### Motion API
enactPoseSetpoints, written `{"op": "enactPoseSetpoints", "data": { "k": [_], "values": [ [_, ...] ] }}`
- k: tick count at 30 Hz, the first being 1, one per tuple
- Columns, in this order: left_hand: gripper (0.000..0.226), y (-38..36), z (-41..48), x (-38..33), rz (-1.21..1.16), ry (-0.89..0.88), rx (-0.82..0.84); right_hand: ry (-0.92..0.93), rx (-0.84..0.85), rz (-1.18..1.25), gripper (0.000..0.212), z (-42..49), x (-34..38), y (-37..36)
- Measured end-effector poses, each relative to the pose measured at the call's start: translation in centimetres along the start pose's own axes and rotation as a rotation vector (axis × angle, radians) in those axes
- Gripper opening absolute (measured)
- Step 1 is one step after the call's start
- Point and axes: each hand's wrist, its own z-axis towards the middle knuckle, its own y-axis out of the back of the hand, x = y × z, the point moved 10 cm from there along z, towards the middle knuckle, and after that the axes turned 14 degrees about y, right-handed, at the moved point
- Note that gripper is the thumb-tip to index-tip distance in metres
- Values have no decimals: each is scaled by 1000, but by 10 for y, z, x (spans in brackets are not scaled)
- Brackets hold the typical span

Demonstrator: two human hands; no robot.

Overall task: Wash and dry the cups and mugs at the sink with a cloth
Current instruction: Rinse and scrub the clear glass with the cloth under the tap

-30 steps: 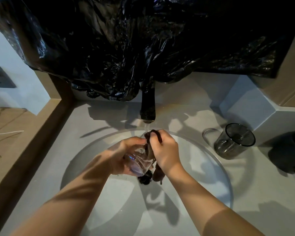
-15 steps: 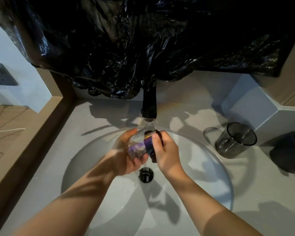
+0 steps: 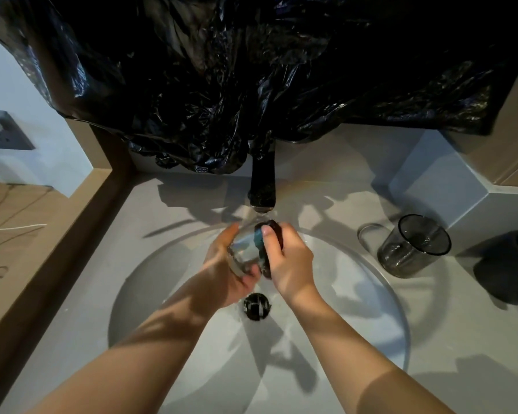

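Observation:
Over the round basin [image 3: 368, 297], my left hand [image 3: 225, 273] grips a clear glass cup [image 3: 243, 249] just under the black tap [image 3: 262, 186], where water runs. My right hand [image 3: 287, 258] holds a dark cloth [image 3: 271, 231] pressed against the cup's right side, thumb on top. A smoky glass mug [image 3: 413, 246] stands on the counter to the right of the basin. Further right sits a black mug [image 3: 509, 267], partly cut off by the frame edge.
Crumpled black plastic sheeting [image 3: 251, 70] hangs over the wall behind the tap. The drain [image 3: 256, 306] lies below my hands. A wooden ledge [image 3: 27, 234] with white cables runs along the left. A grey angled block [image 3: 443, 180] stands behind the smoky mug.
Both hands rose with the cup and cloth from above the drain to right beneath the tap. The cloth's hanging end has been drawn up into my right hand.

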Motion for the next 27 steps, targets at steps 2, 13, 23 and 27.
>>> {"op": "enactPoseSetpoints", "data": {
  "k": [2, 13, 23, 27],
  "values": [
    [54, -2, -1, -1, 171, -31, 76, -38, -40, -29, 26, 8, -3, 9],
    [69, -6, -9, -15, 697, -181, 118, -357, -183, 406, 33, 2, -30, -8],
    [68, 12, 17, -24, 92, -187, -140, -130, 129, 287, 26, -24, -2, -34],
    [44, -9, 5, -16, 64, -189, 129, -150, 85, 341, 27, -2, -9, -25]
  ]
}}
